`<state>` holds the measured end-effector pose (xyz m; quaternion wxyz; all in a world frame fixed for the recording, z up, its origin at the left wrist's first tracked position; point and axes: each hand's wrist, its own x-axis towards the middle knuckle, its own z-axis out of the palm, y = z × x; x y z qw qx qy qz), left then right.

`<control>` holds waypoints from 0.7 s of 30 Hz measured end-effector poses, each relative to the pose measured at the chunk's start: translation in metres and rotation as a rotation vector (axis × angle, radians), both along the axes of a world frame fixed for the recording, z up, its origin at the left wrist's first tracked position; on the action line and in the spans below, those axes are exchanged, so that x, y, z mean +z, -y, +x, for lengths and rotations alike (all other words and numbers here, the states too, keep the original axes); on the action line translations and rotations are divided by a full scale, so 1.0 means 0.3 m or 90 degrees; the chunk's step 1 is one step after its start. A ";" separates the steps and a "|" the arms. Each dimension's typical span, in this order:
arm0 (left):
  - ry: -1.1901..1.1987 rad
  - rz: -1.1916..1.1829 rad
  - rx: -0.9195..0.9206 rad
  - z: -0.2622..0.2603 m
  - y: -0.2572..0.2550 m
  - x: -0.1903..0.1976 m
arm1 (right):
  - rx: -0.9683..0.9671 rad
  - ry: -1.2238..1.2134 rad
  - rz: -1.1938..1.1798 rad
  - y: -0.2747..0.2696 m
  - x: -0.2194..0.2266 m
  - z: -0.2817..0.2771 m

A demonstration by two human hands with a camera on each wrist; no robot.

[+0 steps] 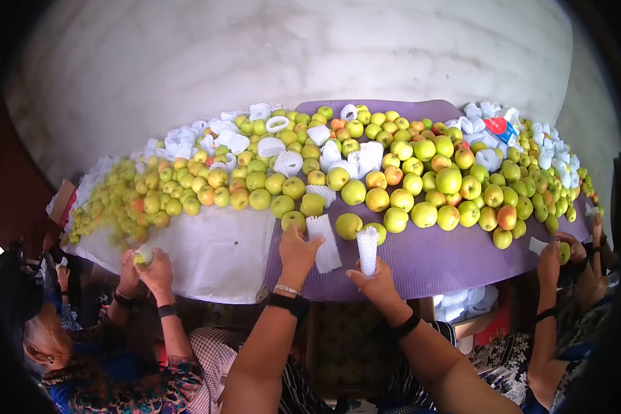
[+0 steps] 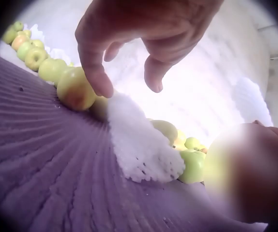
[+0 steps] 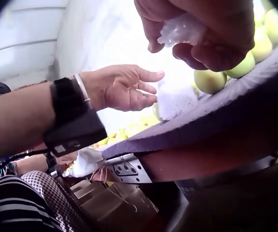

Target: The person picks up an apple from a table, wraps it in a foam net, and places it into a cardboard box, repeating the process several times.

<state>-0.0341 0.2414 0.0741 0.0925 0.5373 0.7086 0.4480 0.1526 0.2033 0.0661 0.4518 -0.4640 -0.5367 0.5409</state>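
Observation:
My left hand (image 1: 299, 257) reaches over the near edge of the apple pile, its fingertips close to a yellow-green apple (image 1: 293, 221). In the left wrist view this hand (image 2: 146, 29) has its thumb apart from the fingers, with nothing between them. Beside it, a flattened white foam net sleeve (image 1: 324, 245) lies on the purple ribbed mat (image 2: 47, 159). My right hand (image 1: 378, 281) grips another foam net sleeve (image 1: 367, 252), which stands upright out of the fingers. Bunched foam (image 3: 182, 31) shows within the right hand's grasp in the right wrist view.
A long heap of apples (image 1: 448, 181), with scattered foam sleeves (image 1: 288, 163), stretches along the table by a pale wall. To the left, another person's hands (image 1: 157, 276) hold an apple in netting; more hands (image 1: 549, 265) work at the right. A box of foam sleeves (image 1: 466, 303) stands below the edge.

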 end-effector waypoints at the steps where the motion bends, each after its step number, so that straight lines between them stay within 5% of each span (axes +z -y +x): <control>1: -0.125 0.099 0.054 0.014 -0.018 -0.007 | -0.010 0.006 0.003 -0.001 -0.007 0.000; 6: -0.017 -0.002 0.029 0.035 0.028 0.044 | 0.024 0.031 -0.046 -0.011 -0.009 0.023; 8: 0.332 -0.079 -0.059 0.018 0.071 0.024 | 0.048 0.087 -0.041 -0.025 -0.036 0.031; 9: 0.330 -0.081 -0.059 0.028 0.104 0.052 | 0.048 0.085 -0.043 -0.023 -0.029 0.030; 11: 0.629 -0.086 -0.062 0.061 0.194 0.150 | 0.153 0.029 0.002 -0.021 0.000 0.028; 14: 0.771 -0.092 -0.105 0.060 0.265 0.164 | 0.282 0.066 -0.028 -0.005 0.047 0.031; 21: 0.764 -0.125 -0.223 0.094 0.289 0.058 | 0.333 0.245 0.135 -0.003 0.008 0.039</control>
